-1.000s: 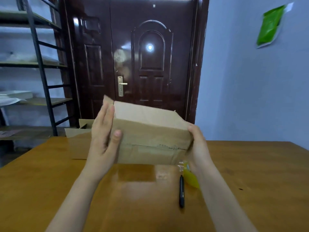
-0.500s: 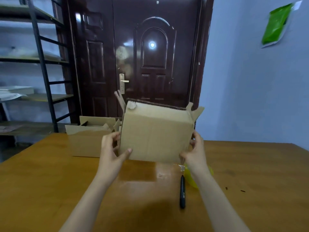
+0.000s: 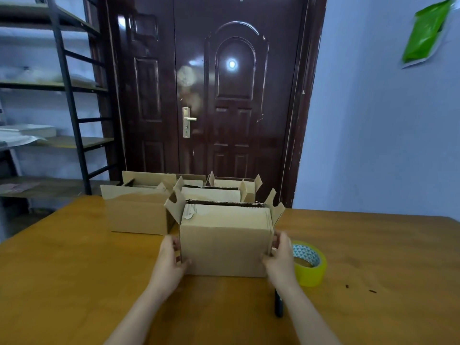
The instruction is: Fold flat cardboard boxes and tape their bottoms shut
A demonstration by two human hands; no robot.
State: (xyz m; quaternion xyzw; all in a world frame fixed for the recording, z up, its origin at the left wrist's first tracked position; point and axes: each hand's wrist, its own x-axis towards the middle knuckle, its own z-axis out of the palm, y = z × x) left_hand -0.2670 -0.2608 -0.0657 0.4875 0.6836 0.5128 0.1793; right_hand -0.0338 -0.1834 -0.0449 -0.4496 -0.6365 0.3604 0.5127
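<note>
A brown cardboard box (image 3: pixel 225 241) stands upright on the wooden table (image 3: pixel 74 270), its top flaps open and splayed outward. My left hand (image 3: pixel 170 260) grips its lower left side and my right hand (image 3: pixel 280 257) grips its lower right side. A roll of yellow tape (image 3: pixel 310 263) lies flat on the table just right of my right hand. A black pen (image 3: pixel 278 303) lies beside my right forearm, partly hidden by it.
Three more open-topped cardboard boxes stand behind: a large one (image 3: pixel 139 210) at the left, one (image 3: pixel 211 194) directly behind, one (image 3: pixel 236 185) at the back. A dark door (image 3: pixel 224 95) and a metal shelf rack (image 3: pixel 62 95) stand beyond the table.
The box was held tilted in the air with its bottom toward me; it has been turned upright and set down on the table. My hands have shifted to its lower sides.
</note>
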